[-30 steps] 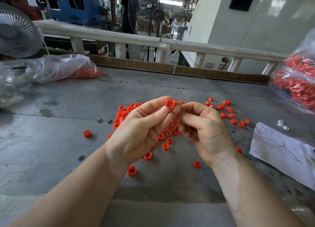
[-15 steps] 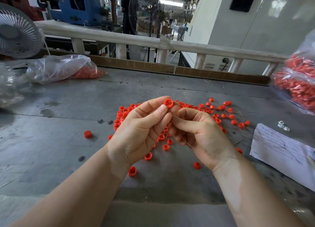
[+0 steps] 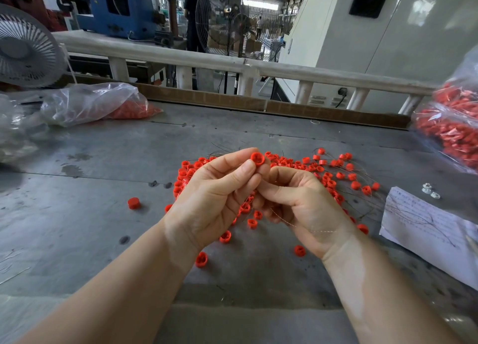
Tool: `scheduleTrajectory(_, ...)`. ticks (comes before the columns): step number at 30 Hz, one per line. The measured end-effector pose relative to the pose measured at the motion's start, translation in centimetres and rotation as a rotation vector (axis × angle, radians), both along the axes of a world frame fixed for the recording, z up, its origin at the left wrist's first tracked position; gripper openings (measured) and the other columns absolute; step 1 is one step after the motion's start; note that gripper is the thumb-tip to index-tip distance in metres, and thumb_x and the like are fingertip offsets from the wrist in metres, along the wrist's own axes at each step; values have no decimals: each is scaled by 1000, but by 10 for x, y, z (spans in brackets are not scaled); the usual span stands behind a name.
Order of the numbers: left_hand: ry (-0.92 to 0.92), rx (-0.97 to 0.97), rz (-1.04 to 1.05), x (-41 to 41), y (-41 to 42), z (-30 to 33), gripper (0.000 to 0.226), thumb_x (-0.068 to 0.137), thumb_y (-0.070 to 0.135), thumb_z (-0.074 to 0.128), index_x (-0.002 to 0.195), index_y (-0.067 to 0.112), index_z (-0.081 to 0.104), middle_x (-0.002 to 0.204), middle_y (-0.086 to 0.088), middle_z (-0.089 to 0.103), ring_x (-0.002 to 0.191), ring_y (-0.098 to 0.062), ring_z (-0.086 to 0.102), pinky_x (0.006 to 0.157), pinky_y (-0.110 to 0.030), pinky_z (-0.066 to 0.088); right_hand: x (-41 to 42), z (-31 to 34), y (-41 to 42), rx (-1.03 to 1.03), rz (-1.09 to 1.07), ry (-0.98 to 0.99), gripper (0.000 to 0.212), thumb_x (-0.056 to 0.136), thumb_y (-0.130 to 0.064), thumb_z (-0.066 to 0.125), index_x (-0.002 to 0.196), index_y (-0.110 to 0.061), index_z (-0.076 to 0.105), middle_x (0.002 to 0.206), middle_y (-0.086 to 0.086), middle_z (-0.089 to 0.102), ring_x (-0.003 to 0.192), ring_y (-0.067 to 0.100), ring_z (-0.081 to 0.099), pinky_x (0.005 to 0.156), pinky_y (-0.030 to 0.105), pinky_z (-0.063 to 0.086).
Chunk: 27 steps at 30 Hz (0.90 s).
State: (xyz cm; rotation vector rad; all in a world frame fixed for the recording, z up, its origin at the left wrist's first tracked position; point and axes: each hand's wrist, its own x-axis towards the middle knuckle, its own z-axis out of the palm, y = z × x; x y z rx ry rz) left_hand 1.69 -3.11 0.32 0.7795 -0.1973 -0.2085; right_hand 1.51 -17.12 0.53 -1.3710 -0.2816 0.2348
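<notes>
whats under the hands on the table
Red caps and thin wires lie piled on the table below the left hand, which pinches one cap, and the right hand, which pinches a wire. The pile's middle is hidden by both hands.

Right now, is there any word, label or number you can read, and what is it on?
Nothing can be read.
Paper sheet: handwritten lines, too blurred.
Grey fan: small marking on its grille, too small.
White cabinet: small plates beside the socket, too small.
Red cap in the left hand, wire in the right hand: no print.
</notes>
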Motion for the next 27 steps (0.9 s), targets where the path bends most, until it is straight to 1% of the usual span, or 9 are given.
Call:
scheduleTrajectory(7,20,-15,24,1,-1,0,19,67,3,59,73,9,77,73,-7,72,69,-9,71,55,-12,52,1,-1,1,-57,-15,-25,7,68,-20,67,62,-17,66,54,5,61,43,10,51,40,15,37)
scheduleTrajectory(11,28,-23,24,1,-1,-1,20,67,2,58,73,8,77,73,-7,72,69,-10,71,55,-13,53,0,-1,1,-57,-5,-25,7,68,-19,67,67,-12,65,57,7,62,44,11,53,41,16,38)
scheduleTrajectory(14,25,-27,26,2,0,-1,20,66,3,59,74,9,77,74,-7,72,69,-9,71,55,-13,53,0,-1,1,-61,-10,-24,7,67,-19,68,68,-13,65,59,9,63,45,12,53,41,16,39)
scheduleTrajectory(17,27,-20,37,3,1,-3,20,66,4,60,74,11,77,74,-6,72,70,-9,70,56,-13,53,0,-1,1,-92,-24,-43,11,68,-21,68,72,-11,65,62,10,65,46,13,53,42,18,38)
scheduleTrajectory(19,35,-10,44,4,1,-4,19,66,6,61,74,13,77,74,-6,72,70,-9,70,56,-13,53,1,-1,1,-125,-47,-69,11,70,-20,68,75,-10,65,64,9,66,47,13,54,42,18,37)
scheduleTrajectory(21,40,-7,40,4,2,-4,19,66,6,62,74,14,77,75,-5,73,70,-9,71,56,-14,54,1,-3,1,-200,-81,-124,4,77,-14,68,75,-12,65,66,7,67,50,13,54,43,18,37)
scheduleTrajectory(23,46,-12,37,4,2,-4,19,66,6,62,74,13,77,75,-6,73,70,-10,71,56,-14,54,0,-5,1,-279,-111,-193,13,82,-8,67,73,-16,66,68,7,68,53,14,54,44,18,38)
scheduleTrajectory(25,54,-12,40,5,2,-4,18,66,5,61,72,12,77,75,-6,73,69,-10,71,56,-15,54,0,-5,1,-326,-132,-237,18,83,-6,66,71,-20,68,67,2,68,57,10,58,46,16,40)
scheduleTrajectory(27,65,-7,56,5,2,-4,18,66,5,61,71,12,77,75,-7,73,69,-10,71,55,-15,54,2,-2,-3,-348,-220,-260,18,83,-5,66,72,-20,68,63,-6,68,57,0,59,48,9,39)
